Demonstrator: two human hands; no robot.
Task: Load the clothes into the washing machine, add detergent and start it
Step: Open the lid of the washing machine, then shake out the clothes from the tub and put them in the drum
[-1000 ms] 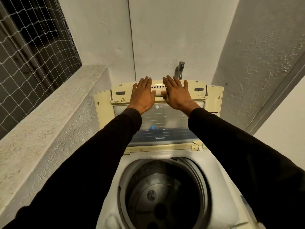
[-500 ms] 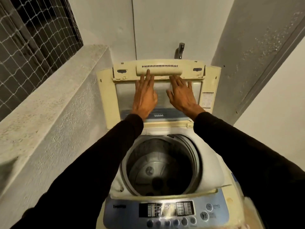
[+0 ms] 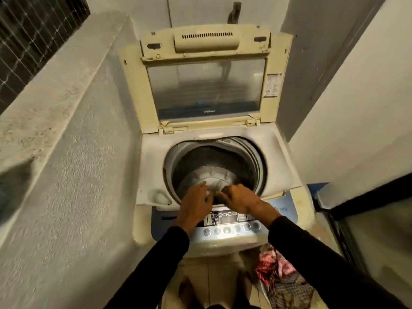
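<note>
— Is the washing machine [image 3: 153, 166] open?

— Yes. Its lid [image 3: 206, 81] stands upright at the back edge, the glass pane facing us, and the drum [image 3: 214, 172] lies bare below it.

— Where are the hands?

— Both hang over the front rim of the drum, just above the control panel [image 3: 227, 221]. The left hand [image 3: 195, 207] has its fingers spread and loosely bent, gripping nothing. The right hand [image 3: 244, 200] is beside it, near but apart; it is blurred, the fingers look slackly curled, and I see nothing held in it.

— Touching the machine?

— I cannot tell; the blur hides it.

— And the clothes?

— Not in the drum. A bundle of clothes [image 3: 281, 275], red-and-white cloth on top and a dark checked piece beneath, lies on the floor at the machine's front right corner, under the right sleeve [image 3: 323, 262].

— Anything else around?

— A rough concrete ledge [image 3: 55, 90] runs along the machine's left side, with a netted window [image 3: 33, 30] above it. A tap [image 3: 235, 12] sticks out of the wall behind the lid. A small blue thing [image 3: 317, 187] sits by the machine's right edge; I cannot make it out.
</note>
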